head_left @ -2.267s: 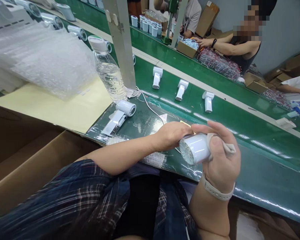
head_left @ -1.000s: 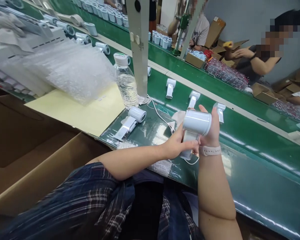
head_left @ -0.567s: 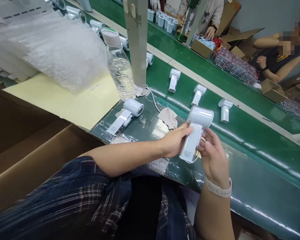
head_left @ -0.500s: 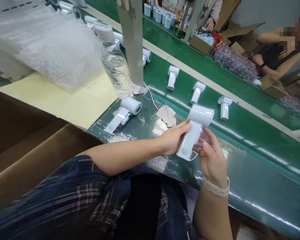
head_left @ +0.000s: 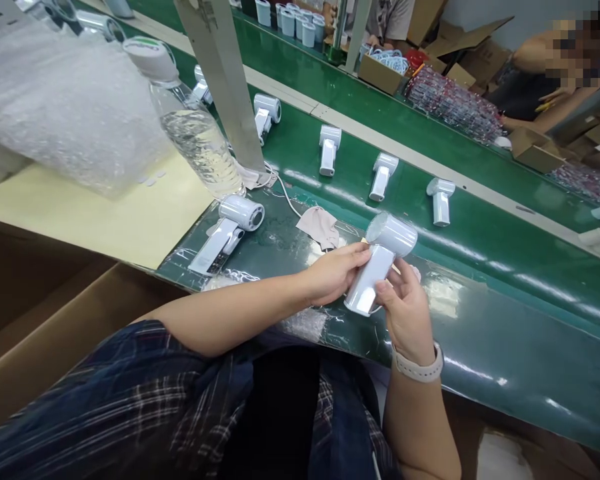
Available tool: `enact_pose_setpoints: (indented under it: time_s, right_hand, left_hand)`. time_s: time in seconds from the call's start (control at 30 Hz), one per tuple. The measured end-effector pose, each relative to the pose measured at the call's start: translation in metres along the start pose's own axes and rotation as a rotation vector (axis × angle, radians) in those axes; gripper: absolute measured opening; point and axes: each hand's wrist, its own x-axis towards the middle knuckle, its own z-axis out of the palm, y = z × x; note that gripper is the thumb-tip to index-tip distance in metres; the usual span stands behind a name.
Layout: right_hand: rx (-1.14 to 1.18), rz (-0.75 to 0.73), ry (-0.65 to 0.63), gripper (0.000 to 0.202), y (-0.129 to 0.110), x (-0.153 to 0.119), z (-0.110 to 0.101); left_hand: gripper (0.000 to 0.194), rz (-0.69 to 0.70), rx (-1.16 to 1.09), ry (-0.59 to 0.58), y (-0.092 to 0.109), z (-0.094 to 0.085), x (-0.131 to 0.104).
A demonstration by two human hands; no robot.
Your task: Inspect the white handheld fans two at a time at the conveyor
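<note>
A pale blue-white handheld device (head_left: 373,280) with a round drum-like head is held over the dark green bench (head_left: 505,347). My left hand (head_left: 336,272) grips its handle from the left, thumb near the head. On the other side, my right hand (head_left: 409,303) has its thumb and fingers closed on the lower handle; some of its fingers are hidden behind it. Part of a thin white loop shows near the handle's bottom. A similar device (head_left: 215,245) lies on the bench to the left. Between them sits a beige cloth-like piece (head_left: 319,227).
Several like devices lie on the green conveyor (head_left: 405,193) beyond the bench. A water bottle (head_left: 195,133), a metal post (head_left: 225,80) and bubble wrap (head_left: 75,107) stand at the left, by a yellow sheet (head_left: 130,220). Other people sit across the conveyor.
The held device has turned so its handle shows a different side, and my right thumb now presses on the handle. The view has shifted, and conveyor devices appear further left.
</note>
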Motion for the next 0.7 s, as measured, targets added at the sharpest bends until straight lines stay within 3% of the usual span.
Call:
enact_pose_setpoints:
  time_s: [0.1, 0.2, 0.33, 0.4, 0.53, 0.7]
  right_hand:
    - [0.046, -0.012, 0.047, 0.072, -0.001, 0.0, -0.001]
    - [0.099, -0.012, 0.068, 0.071, -0.003, 0.0, -0.003]
    - [0.103, -0.033, 0.087, 0.081, -0.006, -0.004, -0.005]
    - [0.089, -0.072, 0.116, 0.084, -0.008, -0.01, -0.006]
    - [0.073, -0.123, 0.11, 0.084, -0.015, -0.028, -0.006]
    - [0.035, -0.156, 0.107, 0.094, -0.023, -0.05, -0.005]
  left_hand:
    - [0.021, 0.036, 0.167, 0.002, -0.001, -0.006, 0.001]
    - [0.031, 0.156, 0.455, 0.022, 0.001, -0.015, 0.007]
    - [0.047, 0.335, 0.997, -0.089, 0.018, -0.03, 0.019]
    - [0.049, 0.35, 1.361, -0.117, 0.03, -0.037, 0.025]
    - [0.044, 0.146, 1.927, 0.153, 0.049, -0.051, 0.032]
    - [0.05, 0.057, 2.014, 0.496, 0.063, -0.065, 0.036]
